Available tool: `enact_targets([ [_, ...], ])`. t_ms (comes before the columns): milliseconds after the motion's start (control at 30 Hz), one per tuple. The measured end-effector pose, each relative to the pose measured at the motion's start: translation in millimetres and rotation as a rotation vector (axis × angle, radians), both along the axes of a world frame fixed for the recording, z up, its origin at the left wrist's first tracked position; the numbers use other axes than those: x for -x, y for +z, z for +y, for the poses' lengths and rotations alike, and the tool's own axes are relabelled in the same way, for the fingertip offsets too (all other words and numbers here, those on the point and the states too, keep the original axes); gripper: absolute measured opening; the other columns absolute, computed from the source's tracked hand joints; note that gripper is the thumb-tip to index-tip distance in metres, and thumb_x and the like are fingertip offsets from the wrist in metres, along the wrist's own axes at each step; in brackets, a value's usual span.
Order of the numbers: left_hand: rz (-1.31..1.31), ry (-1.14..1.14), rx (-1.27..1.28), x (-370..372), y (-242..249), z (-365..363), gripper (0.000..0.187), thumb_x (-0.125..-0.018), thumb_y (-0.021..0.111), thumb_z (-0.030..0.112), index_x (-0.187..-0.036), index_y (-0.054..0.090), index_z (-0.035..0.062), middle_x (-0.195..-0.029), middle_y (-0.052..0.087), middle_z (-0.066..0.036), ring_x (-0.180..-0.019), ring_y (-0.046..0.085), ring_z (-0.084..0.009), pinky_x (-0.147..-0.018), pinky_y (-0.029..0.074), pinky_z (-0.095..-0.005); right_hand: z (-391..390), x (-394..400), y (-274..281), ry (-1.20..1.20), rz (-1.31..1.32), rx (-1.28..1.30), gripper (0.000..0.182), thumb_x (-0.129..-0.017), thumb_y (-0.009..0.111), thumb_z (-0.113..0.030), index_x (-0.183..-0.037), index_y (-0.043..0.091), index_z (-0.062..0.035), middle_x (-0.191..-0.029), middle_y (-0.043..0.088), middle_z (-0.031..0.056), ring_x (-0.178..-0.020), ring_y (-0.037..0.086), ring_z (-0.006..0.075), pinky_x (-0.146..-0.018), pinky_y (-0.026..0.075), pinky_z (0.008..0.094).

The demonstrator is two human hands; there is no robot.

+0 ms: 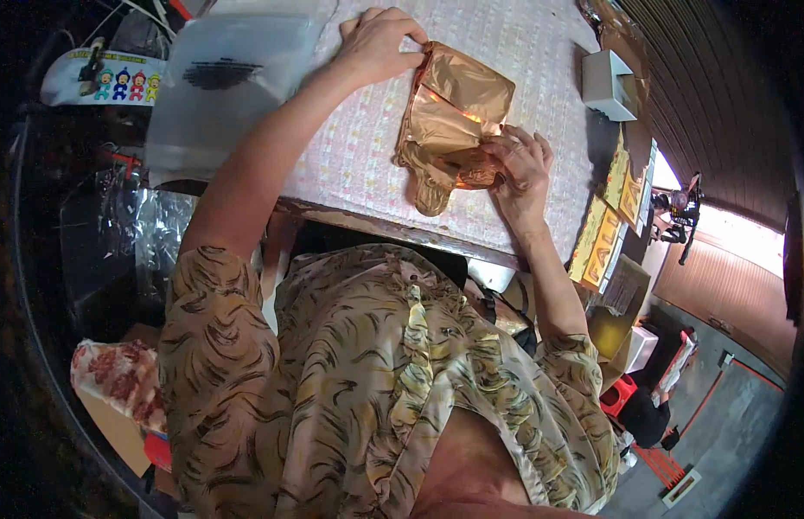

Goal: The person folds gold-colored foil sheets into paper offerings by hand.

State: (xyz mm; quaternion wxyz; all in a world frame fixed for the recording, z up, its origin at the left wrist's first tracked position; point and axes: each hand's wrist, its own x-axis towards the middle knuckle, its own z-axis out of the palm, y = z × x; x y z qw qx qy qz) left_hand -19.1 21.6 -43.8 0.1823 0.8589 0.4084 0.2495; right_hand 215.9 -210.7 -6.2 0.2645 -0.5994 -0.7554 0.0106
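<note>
A shiny copper-coloured foil piece (pixel 462 82) lies on the cloth-covered table (pixel 350 164), folded and creased like a deflated balloon. Its lower end is crumpled, with a rounded tab sticking out toward my body. My left hand (pixel 380 48) is at its upper left corner, thumb and a finger closed at the edge. At the lower right, my right hand (pixel 521 164) pinches a fold of the foil between thumb and fingers. Part of the foil is hidden under the right fingers.
Clear plastic bags (pixel 220 86) lie at the table's left side, near a white item with colourful cartoon figures (pixel 121 82). A small white box (pixel 608 85) stands at the right edge. Beyond it are yellow packs lettered FALL (pixel 605 242). A person (pixel 670 208) is in the background.
</note>
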Motion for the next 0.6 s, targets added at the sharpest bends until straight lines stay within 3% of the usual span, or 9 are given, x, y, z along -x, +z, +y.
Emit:
enact_targets([
  [233,-0.012,-0.037,0.076,-5,9,8,0.024,-0.083,0.076,0.038,-0.104,0.079,0.0268,-0.127,0.067,0.007,-0.129,0.053,-0.0243,-0.109,0.032,-0.0526,0,-4,-5,0.000,-0.016,0.010,0.038,-0.069,0.086,-0.008,-0.106,0.077,-0.0130,-0.114,0.076,0.0002,-0.127,0.062,0.0260,-0.116,0.033,0.0488],
  [300,-0.013,-0.030,0.091,-8,8,11,0.021,-0.083,0.075,0.039,-0.099,0.081,0.0275,-0.123,0.070,0.009,-0.128,0.054,-0.0224,-0.108,0.032,-0.0532,-1,-2,-2,0.003,0.009,0.015,0.029,-0.076,0.081,-0.007,-0.104,0.075,-0.0147,-0.116,0.075,-0.0031,-0.126,0.062,0.0241,-0.118,0.030,0.0474],
  [400,-0.039,0.006,0.122,-11,7,13,0.017,-0.083,0.074,0.036,-0.096,0.081,0.0271,-0.116,0.072,0.011,-0.127,0.056,-0.0202,-0.108,0.032,-0.0520,0,-4,-4,0.000,-0.010,0.012,0.038,-0.070,0.087,-0.010,-0.107,0.078,-0.0137,-0.115,0.076,-0.0008,-0.127,0.061,0.0248,-0.117,0.032,0.0489],
  [467,-0.031,0.037,0.070,-13,5,12,0.014,-0.087,0.072,0.033,-0.091,0.079,0.0224,-0.118,0.072,0.011,-0.124,0.058,-0.0204,-0.105,0.035,-0.0478,0,-3,-3,-0.001,-0.012,0.016,0.038,-0.070,0.087,-0.011,-0.107,0.078,-0.0140,-0.114,0.076,-0.0012,-0.127,0.061,0.0246,-0.117,0.032,0.0488],
  [600,-0.068,0.027,0.004,-12,-11,17,0.015,-0.088,0.072,0.034,-0.092,0.079,0.0221,-0.120,0.072,0.010,-0.124,0.058,-0.0199,-0.106,0.034,-0.0467,0,-7,-6,-0.014,-0.054,0.032,0.036,-0.072,0.086,-0.013,-0.107,0.078,-0.0150,-0.114,0.076,-0.0022,-0.127,0.061,0.0238,-0.118,0.031,0.0483],
])
